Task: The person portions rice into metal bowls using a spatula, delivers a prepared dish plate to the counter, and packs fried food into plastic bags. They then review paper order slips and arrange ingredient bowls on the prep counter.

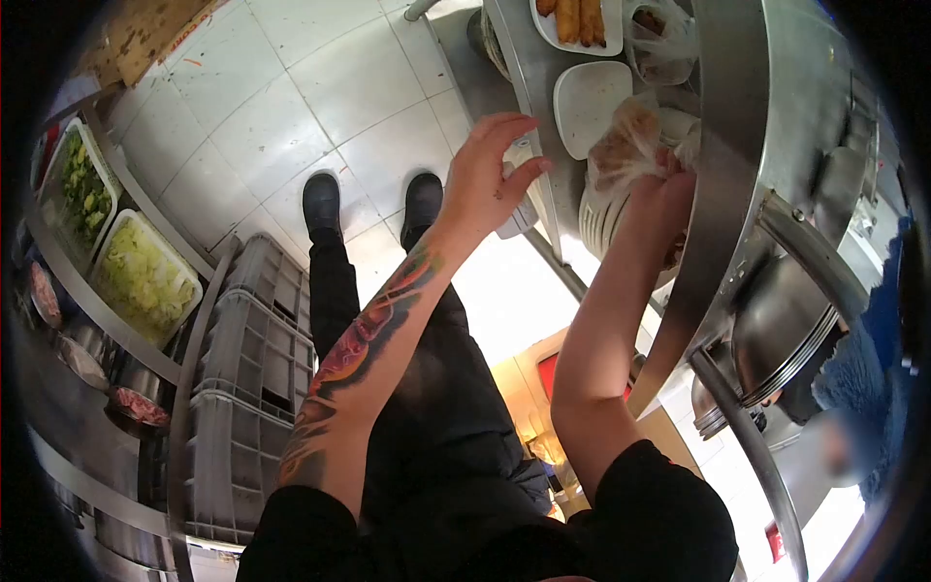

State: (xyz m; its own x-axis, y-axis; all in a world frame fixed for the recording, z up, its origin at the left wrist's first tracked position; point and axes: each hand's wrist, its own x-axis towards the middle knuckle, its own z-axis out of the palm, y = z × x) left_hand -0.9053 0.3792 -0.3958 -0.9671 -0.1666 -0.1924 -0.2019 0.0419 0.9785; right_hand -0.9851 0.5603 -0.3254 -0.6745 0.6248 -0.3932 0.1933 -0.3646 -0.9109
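My left hand (490, 184) hangs beside the metal shelf with thumb and fingers apart and nothing between them. Over the shelf, my right hand (669, 189) has its fingers closed on the gathered top of a clear plastic bag (626, 145) with light brown food inside. Just left of the bag lies a white square plate (585, 107) with nothing on it. Below the bag stands a stack of white plates (596, 218), partly hidden by my right forearm. Another plate with fried rolls (582, 21) and a second plastic bag (662, 41) are farther up the shelf.
Grey plastic crates (247, 388) stand at the left, next to containers of chopped lettuce (145, 276) and dark greens (82, 194). A steel shelf edge (732, 116) runs down the right side, with metal bowls (786, 320) and a blue cloth (863, 369) beyond it.
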